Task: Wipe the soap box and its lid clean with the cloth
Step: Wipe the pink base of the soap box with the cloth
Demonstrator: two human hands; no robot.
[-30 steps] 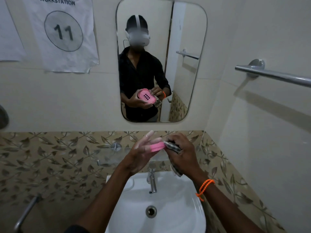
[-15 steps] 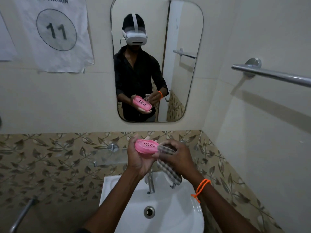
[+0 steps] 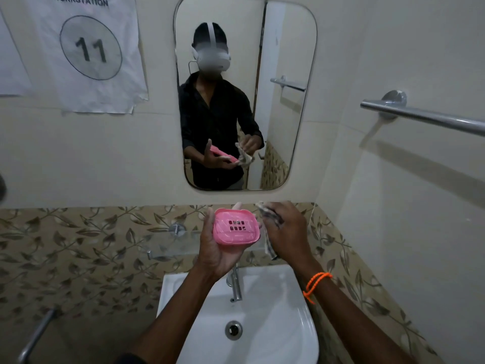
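A pink soap box with a grid of small drain slots lies in my left hand, its slotted face turned up toward me. My left thumb curls over its left edge and the fingers wrap under and behind it. Just to its right, my right hand grips a bunched checked cloth, whose tail hangs down beside the box. Cloth and box sit close together; contact between them is not clear. No lid is in view.
Below my hands is a white washbasin with a chrome tap and a drain. A glass shelf juts from the tiled wall. A mirror hangs above, a towel bar on the right wall.
The soap box has been tilted from edge-on to face up in my left hand. My right hand with the cloth has drawn slightly off to the right of the box.
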